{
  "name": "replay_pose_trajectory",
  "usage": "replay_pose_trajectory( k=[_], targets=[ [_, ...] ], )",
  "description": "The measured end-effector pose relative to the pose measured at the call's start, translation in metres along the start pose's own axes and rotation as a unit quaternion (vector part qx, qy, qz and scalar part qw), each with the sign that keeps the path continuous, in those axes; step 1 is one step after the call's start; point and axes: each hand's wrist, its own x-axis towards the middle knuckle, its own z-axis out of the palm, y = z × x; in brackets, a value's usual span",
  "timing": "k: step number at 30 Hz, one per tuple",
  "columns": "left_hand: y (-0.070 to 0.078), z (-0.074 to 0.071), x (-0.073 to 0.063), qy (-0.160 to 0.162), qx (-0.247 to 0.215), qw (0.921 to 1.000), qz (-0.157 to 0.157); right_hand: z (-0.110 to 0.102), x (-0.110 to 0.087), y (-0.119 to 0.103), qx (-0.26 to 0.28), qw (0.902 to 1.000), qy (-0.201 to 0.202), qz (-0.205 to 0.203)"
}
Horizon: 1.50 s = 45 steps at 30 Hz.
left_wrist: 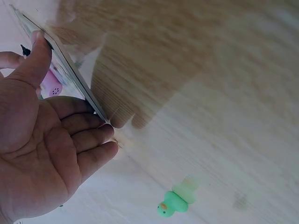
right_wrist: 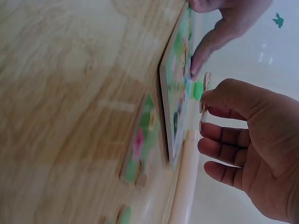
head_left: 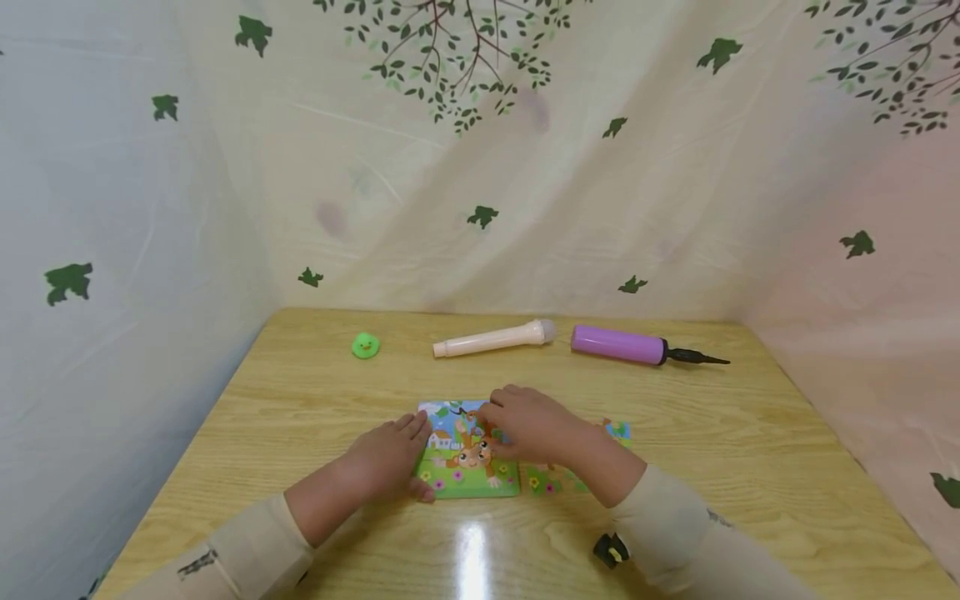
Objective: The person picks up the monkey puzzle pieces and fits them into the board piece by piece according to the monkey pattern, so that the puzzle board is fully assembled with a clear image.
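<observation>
A jigsaw puzzle board (head_left: 465,490) with monkeys, a house and flowers lies in the middle of the table. My left hand (head_left: 386,458) rests along its left side, fingers extended near the far corner and thumb by the near corner. In the left wrist view, the fingertips (left_wrist: 107,133) are right at the board's edge. Over the board's right part, my right hand (head_left: 536,425) pinches a thin puzzle piece (right_wrist: 205,93) between thumb and fingers, its edge towards the right wrist camera. Loose puzzle pieces (head_left: 542,483) lie right of the board, partly hidden under the right forearm.
Towards the back of the table lie a green toy duck (head_left: 365,346), a pale pink toy microphone (head_left: 491,340) and a purple hand pump (head_left: 618,344) with a black nozzle. A small black object (head_left: 609,552) is beside the right sleeve. Patterned cloth hangs behind the table.
</observation>
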Motion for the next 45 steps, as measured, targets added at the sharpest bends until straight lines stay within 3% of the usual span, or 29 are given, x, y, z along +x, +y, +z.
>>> replay_pose_trajectory(
  k=[11,28,37,42,45],
  targets=[
    [0.000,0.002,0.002,-0.006,0.008,0.9999,-0.004,0.013,0.022,-0.016,-0.028,0.9993,-0.017,-0.017],
    [-0.001,0.004,0.001,0.010,0.009,0.9999,0.003,0.015,0.031,-0.020,-0.041,0.9957,-0.082,-0.003],
    [-0.002,0.001,0.000,0.008,0.004,1.0000,0.002,0.017,0.029,-0.018,-0.022,0.9970,-0.073,-0.011],
    [-0.001,0.002,0.000,0.005,0.005,1.0000,0.004,0.013,0.016,-0.011,0.012,0.9990,-0.038,-0.022],
    [0.000,0.003,0.000,0.003,0.006,1.0000,0.005,0.008,0.005,-0.002,0.047,0.9987,-0.021,0.000]
  ],
)
